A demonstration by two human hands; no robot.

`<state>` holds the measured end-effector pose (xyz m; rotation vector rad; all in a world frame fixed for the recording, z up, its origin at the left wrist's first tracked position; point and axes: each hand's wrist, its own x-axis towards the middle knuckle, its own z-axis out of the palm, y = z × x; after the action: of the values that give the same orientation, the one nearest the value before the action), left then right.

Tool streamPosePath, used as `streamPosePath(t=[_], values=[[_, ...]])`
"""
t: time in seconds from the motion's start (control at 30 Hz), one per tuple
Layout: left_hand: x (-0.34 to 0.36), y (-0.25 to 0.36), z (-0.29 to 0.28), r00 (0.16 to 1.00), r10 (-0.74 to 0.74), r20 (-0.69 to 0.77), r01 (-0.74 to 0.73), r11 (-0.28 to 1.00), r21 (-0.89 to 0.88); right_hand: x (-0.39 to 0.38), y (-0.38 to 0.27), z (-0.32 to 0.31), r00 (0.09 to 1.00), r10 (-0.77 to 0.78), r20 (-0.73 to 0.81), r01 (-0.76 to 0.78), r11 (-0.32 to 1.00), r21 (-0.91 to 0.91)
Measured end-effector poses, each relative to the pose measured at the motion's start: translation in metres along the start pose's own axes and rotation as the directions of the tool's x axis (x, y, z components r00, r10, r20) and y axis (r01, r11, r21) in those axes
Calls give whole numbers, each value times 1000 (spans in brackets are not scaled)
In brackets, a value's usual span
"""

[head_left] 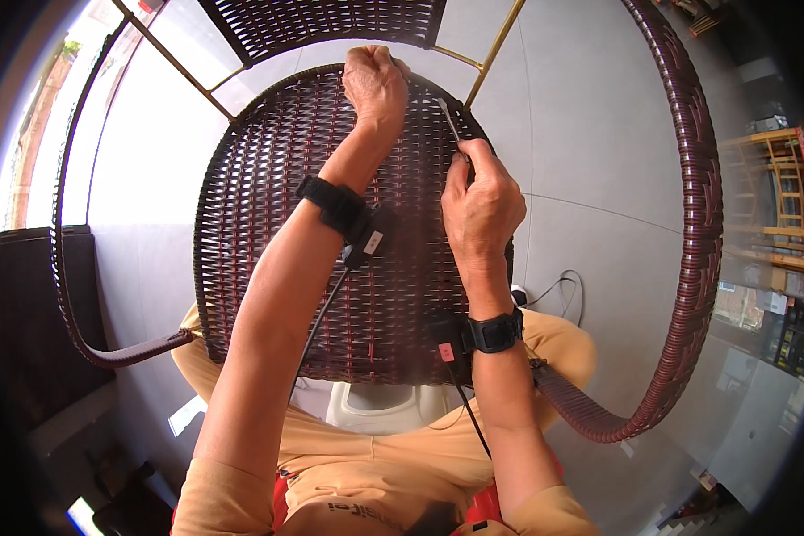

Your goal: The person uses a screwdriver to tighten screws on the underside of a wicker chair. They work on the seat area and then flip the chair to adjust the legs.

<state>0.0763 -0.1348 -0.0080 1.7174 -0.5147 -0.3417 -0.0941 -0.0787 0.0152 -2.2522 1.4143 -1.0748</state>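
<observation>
A dark reddish-brown woven rattan panel (241, 232) with a rounded top spans the middle, in front of me. My left hand (374, 82) is closed at its upper edge, fingers curled over the rim; what is pinched there is hidden. My right hand (482, 196) is closed around a thin metal tool (448, 117), whose tip rests at or near the weave by the upper right edge. Both wrists wear black straps with small boxes and cables.
Curved wrapped chair arms (697, 223) flank the panel, joined to gold-coloured tubing (494, 49) and another woven section (322, 22) above. A pale plastic stool (384, 409) lies beneath, on grey tiles (598, 179). Wooden chairs (777, 196) stand at the far right.
</observation>
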Motion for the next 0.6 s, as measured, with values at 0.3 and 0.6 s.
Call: streamPosePath(t=[0.3, 0.6], values=[[52, -24, 13, 962, 84, -259, -86, 996, 5, -3, -8, 8, 1000, 23, 12, -24, 999, 21], [-11, 12, -36, 936, 68, 346, 106, 882, -459, 1, -2, 5, 999, 38, -2, -38, 998, -45]])
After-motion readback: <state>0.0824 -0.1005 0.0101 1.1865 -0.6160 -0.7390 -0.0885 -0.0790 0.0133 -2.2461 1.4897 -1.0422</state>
